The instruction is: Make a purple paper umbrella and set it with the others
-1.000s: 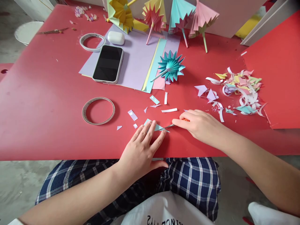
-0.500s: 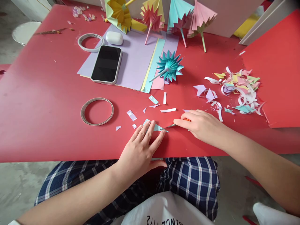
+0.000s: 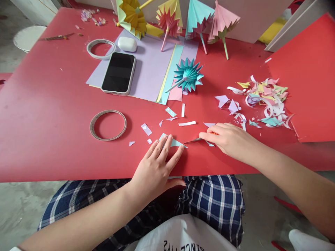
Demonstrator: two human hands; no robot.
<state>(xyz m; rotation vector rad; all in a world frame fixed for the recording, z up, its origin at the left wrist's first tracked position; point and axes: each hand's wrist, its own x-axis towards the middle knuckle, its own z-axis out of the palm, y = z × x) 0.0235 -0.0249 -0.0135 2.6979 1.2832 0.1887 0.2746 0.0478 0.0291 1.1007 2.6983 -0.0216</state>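
Observation:
My left hand lies with its fingers stretched over a light-blue paper piece near the table's front edge. My right hand is wrapped round a pair of scissors; the orange handle is mostly hidden by the fingers. The scissor tips point left, close to the pointed right end of the blue paper. A small blue scrap and a lilac scrap lie by the right hand. Ahead of my hands are a white strip and a lilac strip.
A roll of tape lies to the left, with a phone on lilac paper sheets behind it. A teal folded paper umbrella sits mid-table. Several more umbrellas stand behind. To the right is a heap of paper scraps.
My right hand and the scissors have drawn back slightly to the right from the blue paper, baring a blue scrap beneath them. My left hand stays put.

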